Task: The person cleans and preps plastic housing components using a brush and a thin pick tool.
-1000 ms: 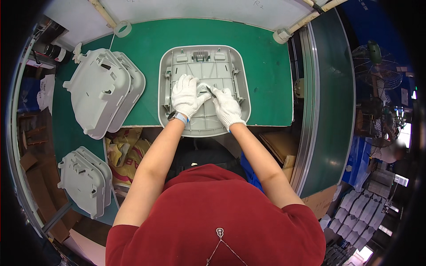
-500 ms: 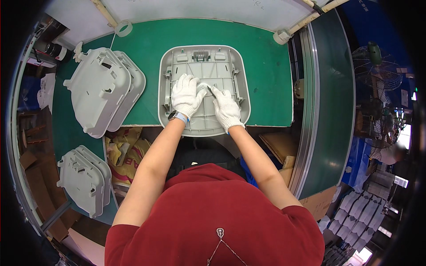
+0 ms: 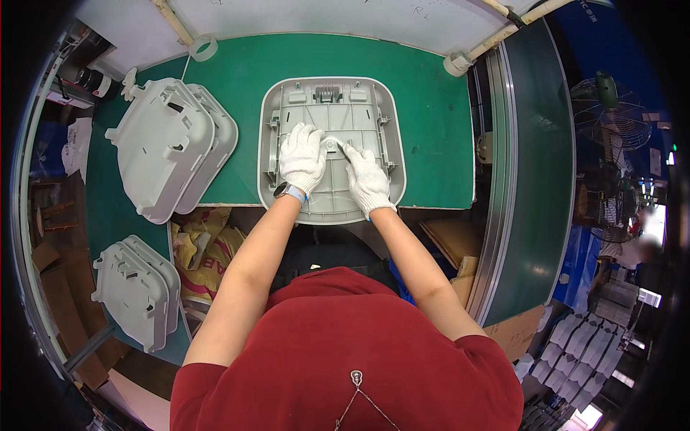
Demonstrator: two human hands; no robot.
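Observation:
A light grey ribbed plastic panel point(image 3: 341, 201), rounded at its corners with a raised rim, lies inner side up in front of me. My left hand point(image 3: 302, 159), in a white knit glove, rests on its left half, fingers stretched out and thumb toward the round boss at the centre. In my gloved right hand point(image 3: 366, 174), right of that boss, is a slim dark-tipped tool point(image 3: 341, 144). Its tip points up and left at the panel's middle; the fingers hide the rest, so its exact kind does not show.
The panel lies on a green-topped table point(image 3: 435, 129). More grey panels point(image 3: 162, 147) are stacked at the left, with another stack point(image 3: 136, 294) lower down. A tape roll point(image 3: 203, 48) sits at the back left. Cardboard point(image 3: 451, 241) and a yellow sack point(image 3: 215, 262) are below the table edge.
My left thumb has drawn back slightly from the central boss, which shows more fully. The right hand and its tool stay almost in place; the whole view has shifted a little.

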